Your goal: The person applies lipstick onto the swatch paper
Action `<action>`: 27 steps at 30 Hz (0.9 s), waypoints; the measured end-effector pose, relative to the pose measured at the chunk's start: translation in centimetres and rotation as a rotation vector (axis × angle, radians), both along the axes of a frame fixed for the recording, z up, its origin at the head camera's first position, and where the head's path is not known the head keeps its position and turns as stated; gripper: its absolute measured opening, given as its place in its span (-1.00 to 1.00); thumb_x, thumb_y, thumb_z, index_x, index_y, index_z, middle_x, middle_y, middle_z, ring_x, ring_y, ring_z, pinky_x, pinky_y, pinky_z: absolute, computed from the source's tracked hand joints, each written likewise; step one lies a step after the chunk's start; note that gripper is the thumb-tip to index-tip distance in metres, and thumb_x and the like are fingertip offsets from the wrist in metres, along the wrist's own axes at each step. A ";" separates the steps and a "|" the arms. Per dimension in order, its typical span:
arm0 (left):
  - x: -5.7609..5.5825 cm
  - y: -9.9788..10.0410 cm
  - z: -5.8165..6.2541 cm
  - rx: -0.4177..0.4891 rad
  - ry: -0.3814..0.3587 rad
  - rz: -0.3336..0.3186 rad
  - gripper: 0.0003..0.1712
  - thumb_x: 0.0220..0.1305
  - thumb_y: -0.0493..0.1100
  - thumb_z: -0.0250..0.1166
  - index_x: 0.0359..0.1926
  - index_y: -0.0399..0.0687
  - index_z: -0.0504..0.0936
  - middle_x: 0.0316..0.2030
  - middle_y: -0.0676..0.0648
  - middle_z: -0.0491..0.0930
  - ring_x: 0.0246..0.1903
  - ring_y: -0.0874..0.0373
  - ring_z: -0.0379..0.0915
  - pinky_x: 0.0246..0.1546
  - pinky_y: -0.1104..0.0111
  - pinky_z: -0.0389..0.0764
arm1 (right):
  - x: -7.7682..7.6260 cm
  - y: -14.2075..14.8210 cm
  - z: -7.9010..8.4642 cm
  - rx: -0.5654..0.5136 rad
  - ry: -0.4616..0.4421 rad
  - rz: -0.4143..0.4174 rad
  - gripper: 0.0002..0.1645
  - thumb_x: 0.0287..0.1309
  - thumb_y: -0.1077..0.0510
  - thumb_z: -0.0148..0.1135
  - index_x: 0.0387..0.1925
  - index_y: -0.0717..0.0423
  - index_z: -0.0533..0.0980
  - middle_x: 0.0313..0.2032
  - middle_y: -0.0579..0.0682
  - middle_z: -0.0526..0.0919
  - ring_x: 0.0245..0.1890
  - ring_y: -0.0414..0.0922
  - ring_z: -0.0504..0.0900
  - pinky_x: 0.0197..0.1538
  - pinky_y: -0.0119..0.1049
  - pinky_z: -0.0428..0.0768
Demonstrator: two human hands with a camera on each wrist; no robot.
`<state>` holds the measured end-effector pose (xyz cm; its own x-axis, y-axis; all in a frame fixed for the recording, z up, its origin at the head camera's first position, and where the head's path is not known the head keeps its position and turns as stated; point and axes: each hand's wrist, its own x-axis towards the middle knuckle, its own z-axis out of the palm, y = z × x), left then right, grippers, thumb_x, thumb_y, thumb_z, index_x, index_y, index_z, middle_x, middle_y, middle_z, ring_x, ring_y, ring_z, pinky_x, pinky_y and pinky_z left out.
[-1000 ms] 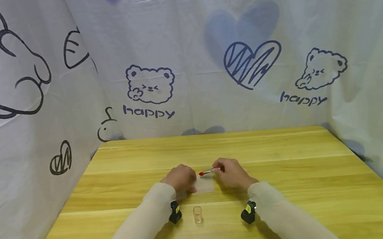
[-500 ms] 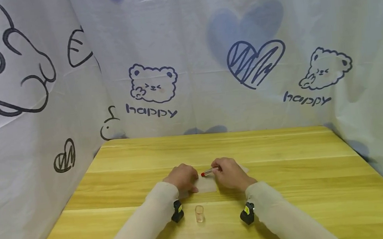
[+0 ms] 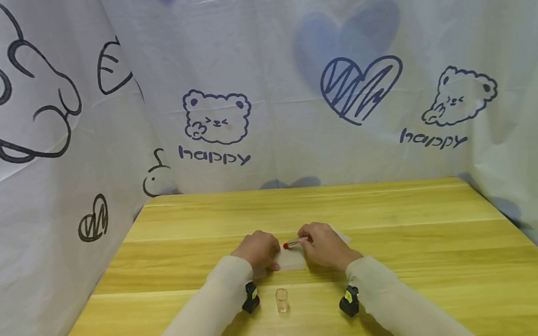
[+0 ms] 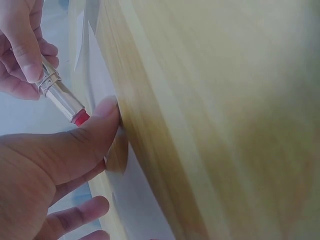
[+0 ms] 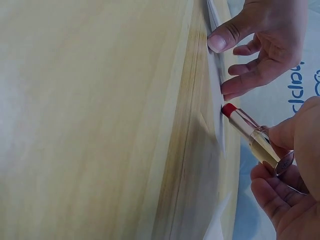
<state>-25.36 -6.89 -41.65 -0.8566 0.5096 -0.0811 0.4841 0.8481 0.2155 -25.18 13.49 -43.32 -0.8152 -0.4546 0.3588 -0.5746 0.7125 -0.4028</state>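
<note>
A lipstick [image 5: 245, 127] with a red tip and a shiny metallic case is pinched between the thumb and fingers of my right hand [image 3: 326, 245]. Its tip points left, at the white paper [image 3: 291, 262] on the table; in the right wrist view the tip appears to touch the sheet. My left hand [image 3: 258, 251] rests on the paper's left part, thumb [image 4: 102, 120] pressed near its close edge and the other fingers spread apart. Any mark beneath the tip is too small to tell.
A clear pinkish cap [image 3: 282, 301] stands on the wooden table [image 3: 184, 239], nearer me than the paper. Another white paper corner [image 3: 340, 235] shows beyond my right hand. Printed cloth [image 3: 285, 134] hangs behind the table and at both sides.
The head view has turned slightly, shifting everything a little rightward. A white paper corner has come into sight beyond my right hand. Both hands keep nearly the same place, lipstick still held.
</note>
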 end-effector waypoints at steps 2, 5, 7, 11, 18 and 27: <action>0.0 0.0 0.1 0.004 -0.005 0.005 -0.59 -0.02 0.01 0.55 -0.13 -0.03 0.74 -0.20 0.01 0.68 -0.22 0.11 0.56 -0.15 0.20 0.57 | 0.1 0.0 0.1 0.005 0.000 0.004 -0.91 0.21 0.26 0.25 -0.27 0.18 0.63 -0.38 -0.02 0.62 -0.39 -0.17 0.55 -0.30 -0.25 0.56; 0.0 0.0 0.1 0.007 -0.012 0.014 -0.57 -0.02 0.01 0.55 -0.11 -0.03 0.74 -0.17 0.00 0.68 -0.19 0.10 0.57 -0.13 0.20 0.57 | 0.2 0.1 0.4 0.011 0.001 0.012 -0.89 0.20 0.25 0.24 -0.26 0.20 0.63 -0.37 -0.01 0.63 -0.38 -0.16 0.56 -0.29 -0.24 0.57; 0.0 0.0 0.2 0.008 -0.016 0.017 -0.56 -0.02 0.01 0.55 -0.11 -0.04 0.74 -0.16 0.00 0.68 -0.18 0.09 0.57 -0.12 0.20 0.57 | 0.3 0.1 0.5 0.017 0.001 0.019 -0.88 0.20 0.26 0.23 -0.26 0.22 0.64 -0.37 -0.01 0.63 -0.38 -0.16 0.56 -0.29 -0.24 0.57; 0.0 0.0 0.1 0.008 -0.027 0.022 -0.57 -0.01 0.00 0.54 -0.09 -0.03 0.74 -0.14 0.00 0.68 -0.15 0.09 0.57 -0.09 0.19 0.56 | 0.4 0.2 0.7 0.025 -0.015 0.021 -0.87 0.18 0.27 0.21 -0.27 0.22 0.64 -0.38 -0.02 0.63 -0.39 -0.16 0.57 -0.29 -0.24 0.57; 0.2 0.0 0.3 0.005 -0.026 0.025 -0.55 0.01 0.00 0.53 -0.06 -0.05 0.73 -0.12 -0.01 0.67 -0.11 0.06 0.56 -0.05 0.17 0.55 | 0.7 0.3 0.8 0.047 -0.047 0.033 -0.84 0.18 0.25 0.18 -0.26 0.20 0.64 -0.38 -0.04 0.63 -0.39 -0.18 0.56 -0.29 -0.24 0.58; -0.2 0.0 -0.2 0.012 -0.030 0.045 -0.52 -0.02 0.02 0.54 -0.04 0.00 0.72 -0.09 0.00 0.67 -0.08 0.06 0.56 -0.05 0.19 0.55 | 1.2 0.6 1.4 0.066 -0.042 0.092 -0.83 0.16 0.26 0.16 -0.28 0.21 0.65 -0.36 -0.01 0.65 -0.37 -0.14 0.59 -0.28 -0.23 0.59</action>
<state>-25.51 -6.91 -41.88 -0.8760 0.4716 -0.1010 0.4386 0.8661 0.2397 -24.00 14.06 -41.97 -0.7825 -0.5499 0.2920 -0.6225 0.6833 -0.3815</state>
